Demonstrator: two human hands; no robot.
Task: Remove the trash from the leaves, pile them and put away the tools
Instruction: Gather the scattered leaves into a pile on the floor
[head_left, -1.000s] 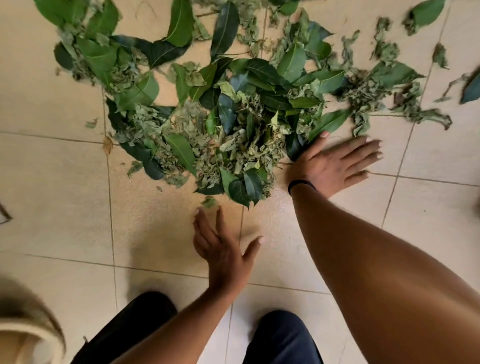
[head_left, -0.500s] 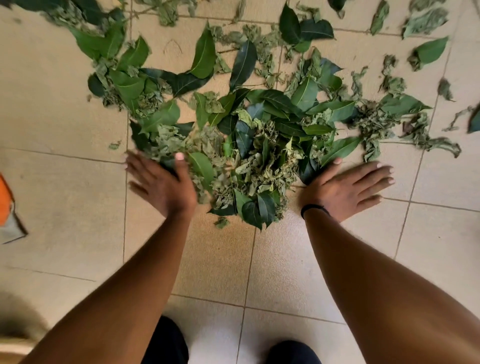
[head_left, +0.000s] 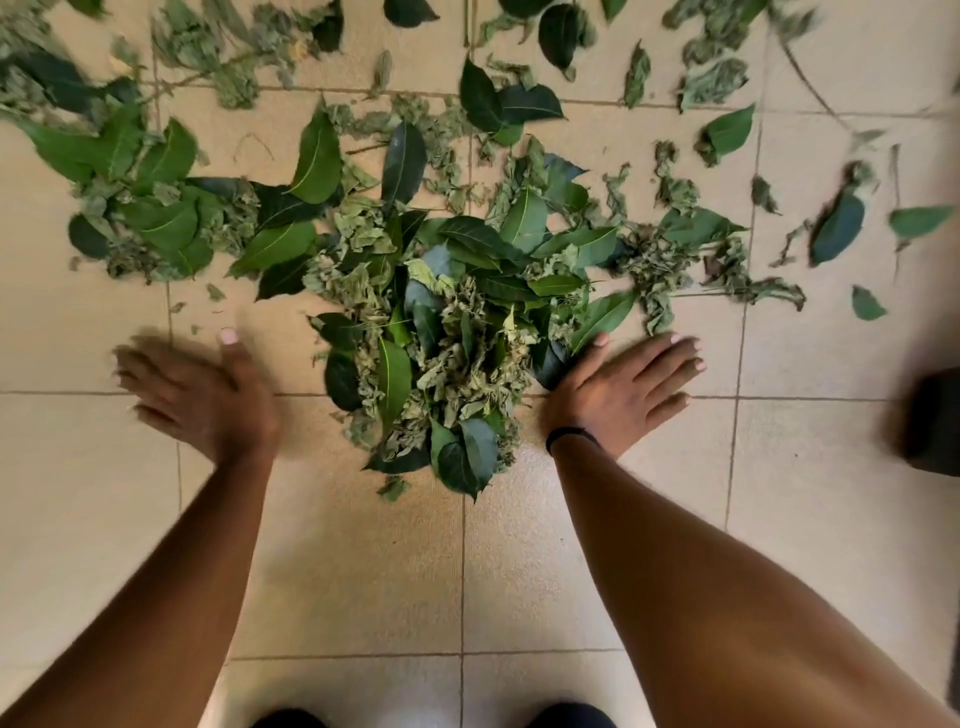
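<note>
A heap of green and dried leaves (head_left: 447, 332) lies on the beige tiled floor (head_left: 363, 561) in the middle of the view. My right hand (head_left: 623, 389) lies flat on the tiles with straight fingers, its thumb side against the heap's right edge. A black band circles that wrist. My left hand (head_left: 197, 395) is blurred, fingers spread, a little left of the heap and apart from it. More loose leaves (head_left: 150, 208) are scattered to the left, behind and to the right (head_left: 727, 249). No trash or tool is plainly visible.
A dark object (head_left: 930, 421) sits at the right edge of the floor. Scattered leaves and thin twigs (head_left: 810, 78) cover the far tiles. Bare tiles stretch between the heap and my feet (head_left: 566, 717).
My left hand pressed against the heap's left side half a second ago and has now pulled away to the left. My right hand stays at the right edge. The view has tilted up.
</note>
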